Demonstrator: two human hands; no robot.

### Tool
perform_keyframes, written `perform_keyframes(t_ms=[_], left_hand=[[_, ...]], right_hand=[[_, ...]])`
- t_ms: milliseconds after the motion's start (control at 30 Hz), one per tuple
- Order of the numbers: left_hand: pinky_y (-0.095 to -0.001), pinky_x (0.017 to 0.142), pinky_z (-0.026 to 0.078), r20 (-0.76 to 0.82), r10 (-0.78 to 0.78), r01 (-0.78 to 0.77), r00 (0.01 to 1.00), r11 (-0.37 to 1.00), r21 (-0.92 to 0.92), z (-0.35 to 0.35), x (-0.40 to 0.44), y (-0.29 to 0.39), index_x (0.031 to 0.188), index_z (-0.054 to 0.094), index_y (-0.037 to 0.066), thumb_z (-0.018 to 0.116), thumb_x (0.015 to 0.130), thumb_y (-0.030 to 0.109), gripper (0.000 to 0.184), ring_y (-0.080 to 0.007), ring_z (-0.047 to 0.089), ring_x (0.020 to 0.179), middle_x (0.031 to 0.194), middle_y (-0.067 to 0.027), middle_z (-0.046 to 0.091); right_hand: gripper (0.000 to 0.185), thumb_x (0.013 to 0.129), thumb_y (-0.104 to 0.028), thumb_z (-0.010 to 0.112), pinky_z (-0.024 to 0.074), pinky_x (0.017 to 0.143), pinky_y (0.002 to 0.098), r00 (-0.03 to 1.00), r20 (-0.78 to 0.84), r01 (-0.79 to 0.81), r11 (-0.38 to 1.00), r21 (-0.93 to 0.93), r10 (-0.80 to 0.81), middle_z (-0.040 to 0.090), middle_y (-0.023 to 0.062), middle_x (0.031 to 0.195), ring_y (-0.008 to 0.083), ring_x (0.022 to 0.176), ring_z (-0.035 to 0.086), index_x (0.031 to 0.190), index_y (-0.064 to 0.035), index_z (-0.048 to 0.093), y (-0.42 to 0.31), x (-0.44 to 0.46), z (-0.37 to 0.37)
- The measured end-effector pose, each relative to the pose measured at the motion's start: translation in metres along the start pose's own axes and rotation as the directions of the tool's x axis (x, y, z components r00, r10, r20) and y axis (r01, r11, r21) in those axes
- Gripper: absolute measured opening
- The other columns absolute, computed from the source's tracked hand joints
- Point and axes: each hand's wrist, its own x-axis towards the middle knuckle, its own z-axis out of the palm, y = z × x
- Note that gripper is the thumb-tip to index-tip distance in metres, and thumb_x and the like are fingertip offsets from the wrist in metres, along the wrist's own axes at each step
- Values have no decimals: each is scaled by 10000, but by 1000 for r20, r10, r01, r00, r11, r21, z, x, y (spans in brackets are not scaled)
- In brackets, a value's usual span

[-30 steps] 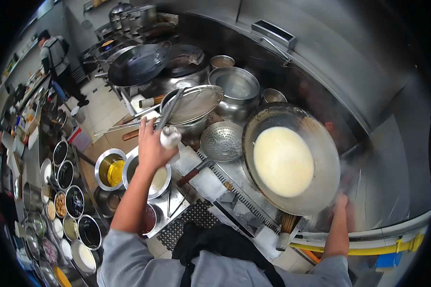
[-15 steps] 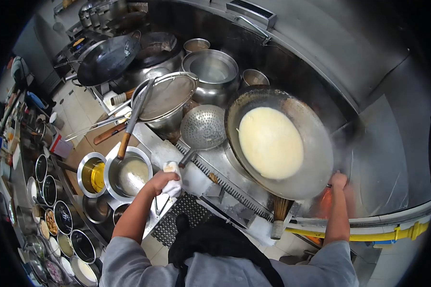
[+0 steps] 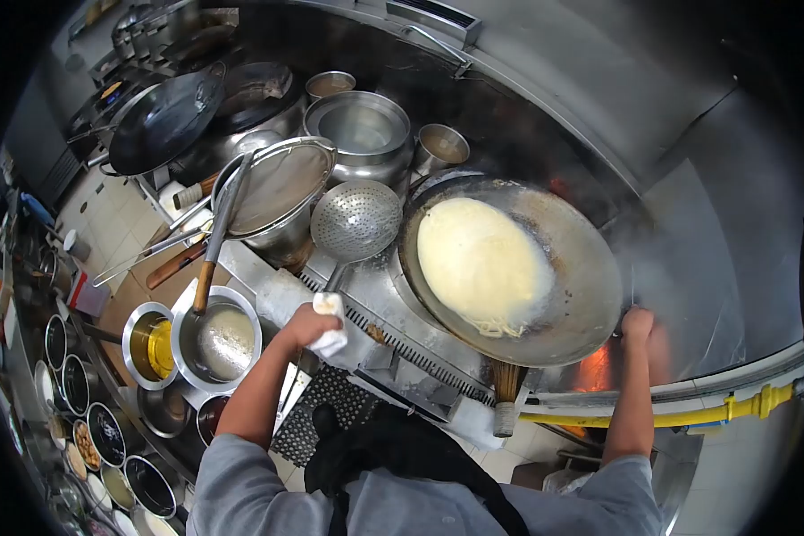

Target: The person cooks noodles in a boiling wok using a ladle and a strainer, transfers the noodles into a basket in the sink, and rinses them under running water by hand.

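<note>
My left hand (image 3: 308,325) is closed around a folded white cloth (image 3: 329,323). Just beyond it is the handle end of a perforated skimmer (image 3: 355,220); I cannot tell whether they touch. At the right edge of a large tilted wok (image 3: 588,268), my right hand (image 3: 637,324) is closed on what looks like the wok handle, mostly hidden. A pale yellow, pancake-like sheet (image 3: 482,255) lies in the wok, its near edge ragged with loose shreds. Orange flame (image 3: 592,368) glows beneath the wok's right side, beside my right hand.
A bamboo brush (image 3: 506,393) hangs at the stove's front edge. Left of it stand a pot of pale liquid (image 3: 257,335), a pot of yellow oil (image 3: 127,344) and a wide strainer (image 3: 329,165). A yellow pipe (image 3: 670,422) runs along the front right. Steam rises at right.
The wok has tilted differently, and the pale sheet has slid within it, its near edge now shredded. Flame shows brighter underneath. My left hand still has the cloth; the whole view has shifted slightly.
</note>
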Motion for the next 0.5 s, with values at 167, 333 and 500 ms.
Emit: perform_keyframes(t_ms=[167, 333, 500], left_hand=[[-369, 741, 509, -66, 170, -80, 983, 726, 683, -7, -12, 9, 889, 664, -3, 693, 581, 347, 467, -316, 655, 814, 870, -207, 667], [-395, 795, 493, -50, 173, -71, 984, 630, 773, -9, -24, 21, 976, 645, 32, 688, 577, 356, 516, -349, 633, 863, 907, -213, 657], [-407, 793, 494, -74, 137, -16, 988, 567, 824, -6, -47, 38, 975, 646, 44, 704, 577, 369, 517, -351, 630, 863, 894, -204, 658]], right_hand=[[409, 900, -232, 476, 464, 689, 488, 950, -40, -247, 823, 511, 310, 603, 294, 716, 451, 708, 595, 691, 94, 607, -12, -22, -27], [390, 889, -250, 509, 463, 700, 486, 900, -25, -318, 695, 645, 435, 604, 296, 754, 449, 727, 592, 773, 111, 602, -24, -14, -66], [325, 885, -202, 504, 467, 666, 463, 963, -166, -118, 889, 443, 210, 605, 267, 735, 424, 703, 590, 788, 92, 605, -36, -13, -106]])
